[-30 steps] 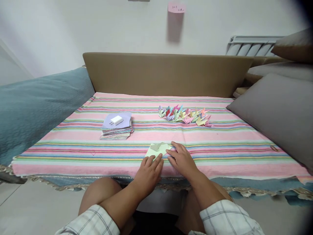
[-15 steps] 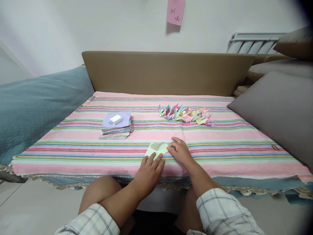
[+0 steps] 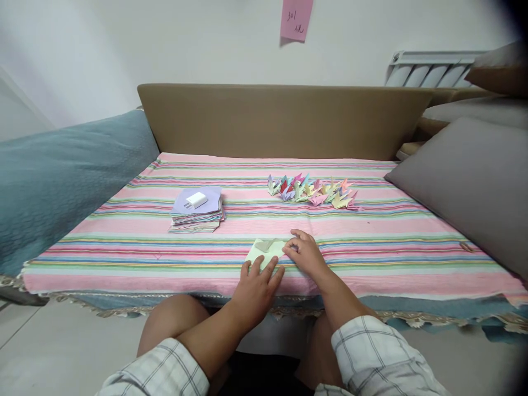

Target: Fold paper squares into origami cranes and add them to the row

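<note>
A pale green sheet of origami paper [image 3: 264, 257], partly folded, lies on the striped cloth [image 3: 157, 280] in front of me. A raised flap shows along its far edge. My left hand [image 3: 258, 283] rests on the near part of the paper, palm down with fingers spread. At the paper's right corner, my right hand [image 3: 304, 252] pinches the edge between thumb and forefinger, its other fingers curled. Farther back on the cloth, several folded paper cranes [image 3: 315, 192] in many colours stand in a cluster.
To the left is a stack of coloured paper squares [image 3: 196, 214] with a white charger plug [image 3: 196, 200] on top. Grey cushions [image 3: 466, 165] lean at the right, and a blue covered armrest [image 3: 82, 165] bounds the left. A brown backrest [image 3: 284, 121] rises behind.
My right hand has gone from lying with fingers extended to pinching the paper's right corner. My left hand's fingers have shifted slightly right. The camera view has tilted up a little.
</note>
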Motion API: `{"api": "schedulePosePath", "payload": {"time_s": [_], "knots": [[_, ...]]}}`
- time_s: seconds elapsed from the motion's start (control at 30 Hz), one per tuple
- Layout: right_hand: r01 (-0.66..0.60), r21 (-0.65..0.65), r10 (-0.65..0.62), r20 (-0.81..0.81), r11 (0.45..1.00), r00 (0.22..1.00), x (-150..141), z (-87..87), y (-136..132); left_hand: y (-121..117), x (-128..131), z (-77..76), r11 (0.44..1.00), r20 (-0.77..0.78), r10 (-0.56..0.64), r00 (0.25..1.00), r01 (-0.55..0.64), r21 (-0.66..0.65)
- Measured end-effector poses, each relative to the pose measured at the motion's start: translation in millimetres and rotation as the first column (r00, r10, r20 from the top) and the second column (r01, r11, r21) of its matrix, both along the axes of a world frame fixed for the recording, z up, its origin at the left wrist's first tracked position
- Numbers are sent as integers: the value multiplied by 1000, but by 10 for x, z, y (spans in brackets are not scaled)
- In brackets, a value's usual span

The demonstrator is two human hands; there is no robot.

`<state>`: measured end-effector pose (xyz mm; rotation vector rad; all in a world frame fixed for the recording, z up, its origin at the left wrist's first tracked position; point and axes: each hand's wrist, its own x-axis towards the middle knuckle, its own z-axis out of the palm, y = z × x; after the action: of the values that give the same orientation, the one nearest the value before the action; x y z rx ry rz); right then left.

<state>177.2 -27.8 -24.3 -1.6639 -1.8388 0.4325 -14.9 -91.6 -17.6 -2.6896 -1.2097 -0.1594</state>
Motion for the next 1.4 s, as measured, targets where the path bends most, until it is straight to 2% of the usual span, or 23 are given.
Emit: {"api": "schedulePosePath", "payload": {"time_s": [0.3, 0.67, 0.8, 0.9, 1.03, 1.17, 1.4], "knots": [[98, 43, -97, -14, 994, 995, -82, -20, -17, -5, 21, -46, 1000, -65, 10, 998, -9, 9], [99, 101, -85, -137, 990, 987, 22, -107, 75, 0, 14, -75, 1000, -67, 3, 998, -2, 18], [129, 90, -105, -241, 988, 965, 61, -111, 71, 0, 9, -76, 1000, -70, -1, 998, 3, 26], [89, 88, -57, -311, 992, 949, 88, -89, 39, -3, 12, -64, 1000, -61, 2, 998, 0, 19], [6, 44, 2, -198, 999, 980, 58, -35, -18, -8, 20, -41, 1000, -48, 2, 999, -2, -4], [35, 1, -35, -96, 999, 995, -10, 4, -23, -7, 14, -47, 1000, -48, 0, 999, -1, -11], [61, -27, -61, -35, 998, 997, -50, 5, 25, -6, 2, -58, 1000, -31, 4, 1000, -4, -6]]}}
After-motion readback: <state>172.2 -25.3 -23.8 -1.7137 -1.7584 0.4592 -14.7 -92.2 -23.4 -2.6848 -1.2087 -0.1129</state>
